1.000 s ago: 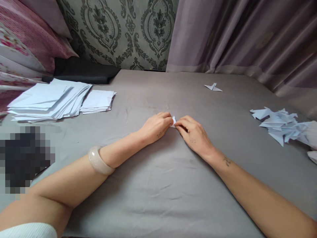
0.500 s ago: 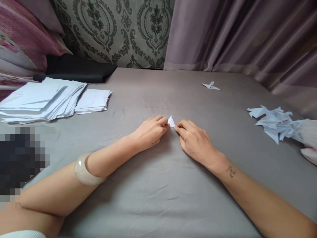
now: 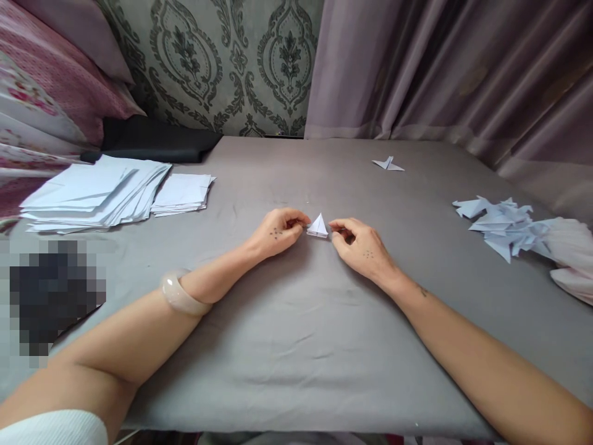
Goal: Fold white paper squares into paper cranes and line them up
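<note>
A small folded white paper (image 3: 318, 227), triangular with a layered lower edge, lies on the grey cloth between my two hands. My left hand (image 3: 279, 233) is just left of it, fingers curled and thumb apart, the tips close to its left corner; whether they touch it is hard to see. On the other side, my right hand (image 3: 364, 247) rests with bent fingers and a gap between thumb and forefinger, tips beside the paper's right corner. Neither hand appears to grip the paper.
Large white sheets (image 3: 88, 191) and a stack of smaller paper squares (image 3: 182, 193) lie at left, before a black folded cloth (image 3: 157, 139). One folded paper piece (image 3: 388, 164) sits far back. Several more folded pieces (image 3: 504, 225) are heaped at right, against pale fabric (image 3: 569, 247).
My fingers have loosened and drawn outward from the folded paper, which now shows whole. My left hand has turned so its back faces up. The view has shifted slightly.
</note>
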`<state>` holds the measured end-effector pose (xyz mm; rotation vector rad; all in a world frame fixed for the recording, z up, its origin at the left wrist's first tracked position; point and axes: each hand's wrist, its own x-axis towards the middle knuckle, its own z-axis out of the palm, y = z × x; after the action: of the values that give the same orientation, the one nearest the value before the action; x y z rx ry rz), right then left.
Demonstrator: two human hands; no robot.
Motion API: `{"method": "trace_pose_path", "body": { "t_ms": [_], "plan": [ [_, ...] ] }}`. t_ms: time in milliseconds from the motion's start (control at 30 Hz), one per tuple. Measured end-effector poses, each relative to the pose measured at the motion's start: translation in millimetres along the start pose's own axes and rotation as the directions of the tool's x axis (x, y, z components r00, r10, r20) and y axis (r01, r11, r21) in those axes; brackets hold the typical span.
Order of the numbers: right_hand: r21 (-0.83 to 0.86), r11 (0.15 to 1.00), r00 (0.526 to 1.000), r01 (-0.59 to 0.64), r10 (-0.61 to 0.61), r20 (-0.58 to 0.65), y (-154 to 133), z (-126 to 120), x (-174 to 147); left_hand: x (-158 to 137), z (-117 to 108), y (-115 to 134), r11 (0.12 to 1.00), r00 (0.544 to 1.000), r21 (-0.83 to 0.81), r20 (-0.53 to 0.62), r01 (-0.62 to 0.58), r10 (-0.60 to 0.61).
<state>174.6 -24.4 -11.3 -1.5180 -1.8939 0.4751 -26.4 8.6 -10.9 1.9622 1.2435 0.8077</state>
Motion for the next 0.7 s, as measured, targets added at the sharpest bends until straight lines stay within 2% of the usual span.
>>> {"method": "trace_pose_path", "body": {
  "t_ms": [167, 333, 500, 600, 700],
  "plan": [
    [0.072, 0.997, 0.999, -0.028, 0.025, 0.046, -0.2, 1.8, 1.9, -1.2, -0.7, 3.7, 0.999, 0.999, -0.027, 0.021, -0.031, 0.031],
    [0.082, 0.992, 0.993, 0.092, -0.098, 0.067, 2.7, 2.2, -1.4, -0.4, -0.3, 0.7, 0.998, 0.999, -0.055, 0.031, -0.004, 0.006],
    [-0.029, 0.983, 0.977, 0.180, -0.175, 0.119, -0.5, -0.4, -7.4, -1.8, -2.8, 4.6, 0.998, 1.000, -0.056, 0.011, 0.002, -0.001],
    [-0.069, 0.982, 0.977, 0.174, -0.164, 0.134, -3.8, -2.1, -9.5, -5.3, -4.5, 11.5, 0.997, 0.997, -0.001, -0.007, -0.077, 0.077],
    [-0.084, 0.981, 0.978, 0.174, -0.162, 0.128, -5.5, -2.5, -9.8, -9.3, -3.5, 16.0, 0.974, 0.976, 0.065, 0.004, -0.216, 0.216]
  ]
}}
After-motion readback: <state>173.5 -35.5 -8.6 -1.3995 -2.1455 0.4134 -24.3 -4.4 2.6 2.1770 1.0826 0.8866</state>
